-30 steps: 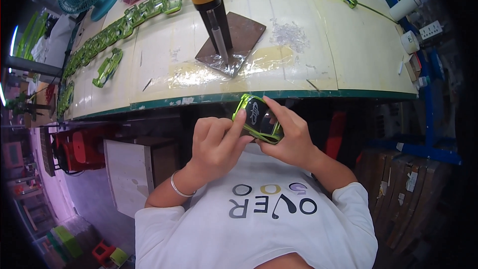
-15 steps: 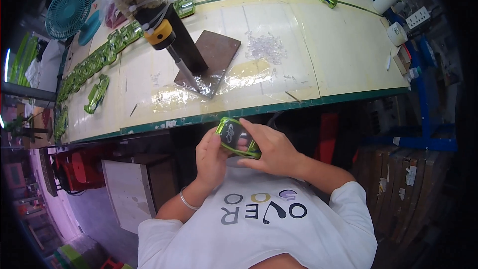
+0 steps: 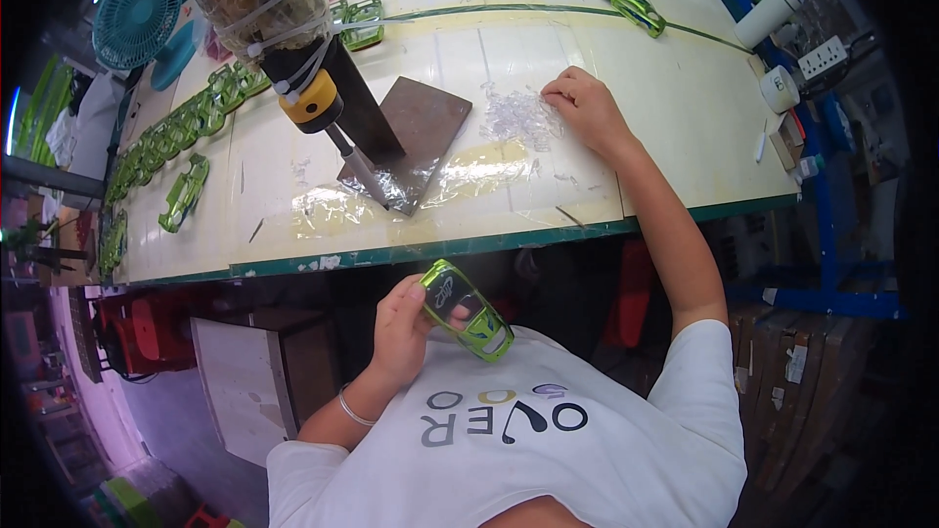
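A shiny green toy car body shell [image 3: 486, 340] with a dark section is gripped at one end by my left hand [image 3: 397, 337], held before my chest off the table's front edge. My right hand [image 3: 595, 115] reaches over the table to the right rim of a heap of small clear plastic pieces [image 3: 514, 117]. Its thumb and fingertips are pinched together there; whatever lies between them is too small to make out. Left of the heap, a tool with a yellow collar and a metal rod [image 3: 360, 171] points down at a brown plate [image 3: 430, 117].
More green car shells [image 3: 161, 142] line the table's left side, with a single shell [image 3: 183, 194] nearer me. Another green car [image 3: 631, 8] lies far right. A teal fan [image 3: 137, 15] stands far left. A white cup-like container [image 3: 780, 91] and power strip [image 3: 824, 59] are at right.
My right hand has let go of the car shell and moved forward and right to the clear pieces. My left hand keeps the shell, now slightly lower, with more of it showing.
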The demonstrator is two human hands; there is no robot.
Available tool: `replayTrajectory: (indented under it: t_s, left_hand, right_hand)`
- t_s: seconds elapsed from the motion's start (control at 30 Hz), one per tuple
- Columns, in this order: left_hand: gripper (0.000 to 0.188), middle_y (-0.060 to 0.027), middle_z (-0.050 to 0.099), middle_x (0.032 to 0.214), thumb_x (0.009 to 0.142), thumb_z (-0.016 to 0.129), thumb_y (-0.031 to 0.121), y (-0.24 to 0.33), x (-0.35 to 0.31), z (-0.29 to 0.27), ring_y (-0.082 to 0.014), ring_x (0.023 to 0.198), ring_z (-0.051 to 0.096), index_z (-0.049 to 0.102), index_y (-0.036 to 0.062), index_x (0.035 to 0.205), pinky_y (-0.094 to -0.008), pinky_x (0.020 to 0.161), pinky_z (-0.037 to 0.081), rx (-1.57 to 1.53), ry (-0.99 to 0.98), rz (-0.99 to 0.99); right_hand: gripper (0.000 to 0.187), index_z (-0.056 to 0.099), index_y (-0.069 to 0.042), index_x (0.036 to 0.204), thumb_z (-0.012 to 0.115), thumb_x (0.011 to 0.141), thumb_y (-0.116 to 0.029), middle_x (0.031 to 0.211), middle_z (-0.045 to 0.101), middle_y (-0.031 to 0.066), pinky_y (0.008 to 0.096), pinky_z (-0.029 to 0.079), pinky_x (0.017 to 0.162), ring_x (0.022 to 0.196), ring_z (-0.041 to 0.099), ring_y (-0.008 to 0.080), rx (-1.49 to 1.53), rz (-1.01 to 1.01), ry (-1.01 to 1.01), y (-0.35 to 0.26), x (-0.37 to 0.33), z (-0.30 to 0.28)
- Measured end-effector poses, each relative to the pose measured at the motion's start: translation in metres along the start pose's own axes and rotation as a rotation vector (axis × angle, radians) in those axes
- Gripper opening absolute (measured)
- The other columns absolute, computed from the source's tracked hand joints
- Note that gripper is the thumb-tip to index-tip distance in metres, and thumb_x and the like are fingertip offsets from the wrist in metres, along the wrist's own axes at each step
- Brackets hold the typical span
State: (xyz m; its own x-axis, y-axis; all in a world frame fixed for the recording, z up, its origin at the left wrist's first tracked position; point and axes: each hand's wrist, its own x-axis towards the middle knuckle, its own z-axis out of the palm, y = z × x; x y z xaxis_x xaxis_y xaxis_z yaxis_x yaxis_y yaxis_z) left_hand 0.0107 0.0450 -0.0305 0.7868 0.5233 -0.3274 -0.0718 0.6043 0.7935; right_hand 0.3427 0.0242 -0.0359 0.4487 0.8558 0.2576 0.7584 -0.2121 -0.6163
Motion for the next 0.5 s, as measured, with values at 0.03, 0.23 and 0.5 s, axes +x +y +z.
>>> replayTrajectory:
  t_s: [0.03,0.23,0.5]
  left_hand:
    - [0.032,-0.0124,0.058,0.086,0.089,0.034,0.022,0.0,0.001,0.0,-0.0158,0.073,0.058,0.045,-0.0034,0.104,-0.0278,0.067,0.048,0.0,0.003,-0.009]
    - [0.031,-0.0118,0.058,0.086,0.089,0.035,0.022,0.001,0.002,-0.001,-0.0154,0.074,0.057,0.046,-0.0029,0.102,-0.0273,0.066,0.047,0.004,-0.033,-0.017]
    - [0.029,-0.011,0.057,0.085,0.089,0.034,0.02,-0.004,-0.001,0.002,-0.0149,0.074,0.057,0.047,-0.0032,0.102,-0.0272,0.066,0.047,0.057,-0.048,-0.016]
  right_hand:
    - [0.012,0.059,-0.003,0.081,0.052,0.076,-0.011,0.078,0.054,0.0097,0.0329,0.043,0.067,0.075,0.052,0.0247,-0.061,-0.066,-0.001,0.002,0.0,0.0]
    - [0.008,0.056,0.0,0.074,0.053,0.075,-0.007,0.077,0.053,0.01,0.0324,0.044,0.067,0.073,0.053,0.0254,-0.485,-0.249,0.169,0.027,-0.008,-0.014]
    - [0.008,0.056,0.001,0.069,0.055,0.071,-0.006,0.065,0.055,0.0095,0.028,0.045,0.055,0.061,0.054,0.0187,-0.385,-0.005,-0.08,0.011,-0.008,-0.036]
